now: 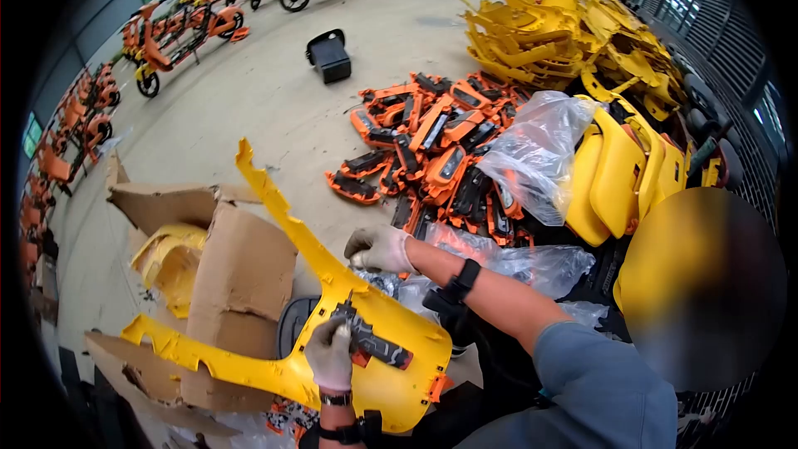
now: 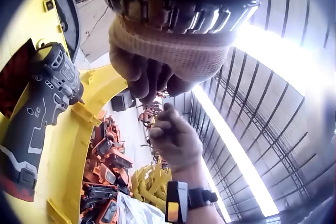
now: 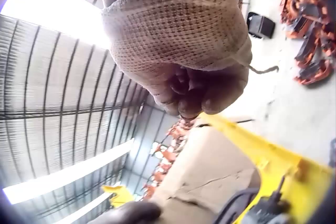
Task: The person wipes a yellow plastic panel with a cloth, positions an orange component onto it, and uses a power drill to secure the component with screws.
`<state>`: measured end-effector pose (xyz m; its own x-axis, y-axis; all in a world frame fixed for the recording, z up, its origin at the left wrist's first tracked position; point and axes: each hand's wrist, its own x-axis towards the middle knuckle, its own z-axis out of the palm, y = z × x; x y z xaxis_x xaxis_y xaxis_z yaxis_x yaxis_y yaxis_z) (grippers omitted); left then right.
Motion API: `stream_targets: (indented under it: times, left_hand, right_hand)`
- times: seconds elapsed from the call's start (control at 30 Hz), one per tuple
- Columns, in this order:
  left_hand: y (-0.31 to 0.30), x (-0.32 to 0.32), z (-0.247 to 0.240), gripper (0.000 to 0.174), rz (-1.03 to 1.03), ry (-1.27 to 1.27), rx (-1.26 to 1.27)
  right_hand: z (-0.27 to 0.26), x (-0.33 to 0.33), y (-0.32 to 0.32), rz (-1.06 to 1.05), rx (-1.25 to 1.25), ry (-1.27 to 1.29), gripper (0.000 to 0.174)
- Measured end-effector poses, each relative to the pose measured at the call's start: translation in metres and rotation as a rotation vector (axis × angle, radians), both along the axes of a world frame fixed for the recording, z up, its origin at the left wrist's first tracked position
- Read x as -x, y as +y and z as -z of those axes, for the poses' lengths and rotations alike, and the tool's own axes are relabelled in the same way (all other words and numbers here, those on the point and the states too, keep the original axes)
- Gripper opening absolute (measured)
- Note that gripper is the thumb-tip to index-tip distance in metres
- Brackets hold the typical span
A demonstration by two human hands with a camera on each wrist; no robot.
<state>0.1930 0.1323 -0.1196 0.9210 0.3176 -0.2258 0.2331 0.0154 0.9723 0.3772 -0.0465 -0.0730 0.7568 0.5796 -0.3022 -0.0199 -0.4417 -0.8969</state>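
Note:
A yellow two-armed plastic panel (image 1: 407,324) lies in front of the person, with a grey-black cordless driver (image 1: 378,345) resting on it. Beside the driver, above the panel, is the gloved left hand (image 1: 331,353), fingers curled; the left wrist view shows the driver (image 2: 44,103) apart from this hand (image 2: 163,61). The gloved right hand (image 1: 378,249) is raised beyond the panel's upper edge. Its fingers are bent inward in the right wrist view, where the hand (image 3: 181,45) shows no object. Whether something small is hidden inside either hand cannot be seen.
An open cardboard box (image 1: 241,266) with a yellow part stands at left. Beyond the hands lie orange-and-black parts (image 1: 440,141), plastic film (image 1: 540,150) and stacked yellow panels (image 1: 532,33). A black bin (image 1: 332,58) stands on the floor, with orange scooters (image 1: 174,41) farther back.

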Motion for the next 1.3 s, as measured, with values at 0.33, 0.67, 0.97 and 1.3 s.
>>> stream_targets:
  times: [0.33,0.67,0.97,1.3]
  left_hand:
    - [-0.004,0.003,-0.013,0.03,-0.06,-0.028,0.234]
    - [-0.007,-0.011,-0.013,0.031,-0.006,-0.054,0.175]
    - [-0.004,-0.01,0.001,0.02,-0.083,0.017,0.04]
    - [-0.003,-0.014,-0.001,0.022,-0.015,0.046,0.271]
  right_hand:
    - [0.002,0.071,0.014,-0.26,-0.221,0.223,0.04]
    - [0.008,0.065,0.016,-0.257,-0.119,-0.193,0.031]
    - [0.03,0.065,0.019,-0.345,-0.044,-0.224,0.03]
    - [0.032,0.069,0.022,-0.358,0.079,-0.353,0.027]
